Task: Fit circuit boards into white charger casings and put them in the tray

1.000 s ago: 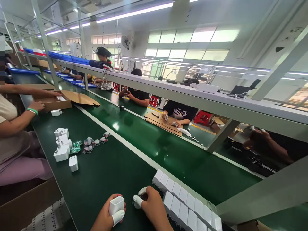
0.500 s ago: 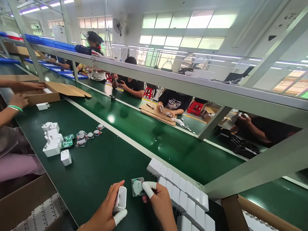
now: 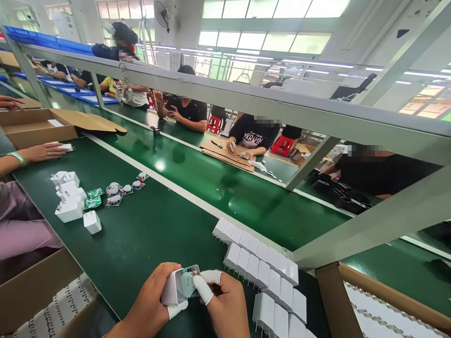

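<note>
Closest to the camera, the left hand (image 3: 150, 305) is closed around a white charger shell (image 3: 172, 287) and keeps its open side turned to the right, probably so that the opening faces the other hand. The right hand (image 3: 227, 310) pinches a small circuit board (image 3: 188, 281) between covered fingertips (image 3: 202, 288) and holds it at the mouth of the shell; the board touches the shell's edge, but I cannot tell how deep it sits. The board is small and pale green, with a round part on its face and some red and green spots on the upper edge. White rubber covers sit on some fingertips of both hands, likely to keep the parts clean.

Just to the right, rows of finished white shells (image 3: 260, 272) stand close together on the green surface (image 3: 158, 234), within easy reach. Further left lies a loose group of white chargers (image 3: 68, 202) beside several more boards (image 3: 116, 192). Behind them a co-worker's hand (image 3: 44, 151) rests next to an open cardboard box (image 3: 38, 126). Far across, other people sit at the opposite side.
</note>
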Demonstrator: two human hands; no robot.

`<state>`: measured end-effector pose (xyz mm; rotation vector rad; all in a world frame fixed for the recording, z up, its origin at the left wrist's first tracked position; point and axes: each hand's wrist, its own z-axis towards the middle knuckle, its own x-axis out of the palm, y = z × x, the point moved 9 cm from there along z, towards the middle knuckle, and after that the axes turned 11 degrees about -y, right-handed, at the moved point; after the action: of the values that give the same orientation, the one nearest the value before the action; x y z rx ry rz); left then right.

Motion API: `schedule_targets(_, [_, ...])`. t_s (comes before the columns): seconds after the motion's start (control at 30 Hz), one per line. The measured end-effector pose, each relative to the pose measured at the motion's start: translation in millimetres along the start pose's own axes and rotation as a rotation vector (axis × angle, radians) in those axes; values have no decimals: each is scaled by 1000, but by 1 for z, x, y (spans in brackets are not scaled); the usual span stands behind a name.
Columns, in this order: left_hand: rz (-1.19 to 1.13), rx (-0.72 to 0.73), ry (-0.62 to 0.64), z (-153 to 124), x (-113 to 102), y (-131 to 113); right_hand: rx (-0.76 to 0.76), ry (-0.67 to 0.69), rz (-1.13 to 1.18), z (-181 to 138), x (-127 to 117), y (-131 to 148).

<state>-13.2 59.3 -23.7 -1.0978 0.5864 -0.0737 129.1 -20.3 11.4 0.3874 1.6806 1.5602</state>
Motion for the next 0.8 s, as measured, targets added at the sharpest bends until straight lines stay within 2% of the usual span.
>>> schedule_targets(0.3, [72, 239, -131, -9, -13, -23, -140, 28, -136, -13, 1, 23])
schedule_targets(0.6, [101, 388, -199, -16, -23, -37, -191, 37, -144, -26, 6, 23])
schedule_targets(0.7, [84, 399, -190, -18, -22, -41, -95, 76, -110, -28, 14, 14])
schedule_targets(0.8, [8, 373, -161, -18, -19, -43, 155, 152, 56, -32, 24, -6])
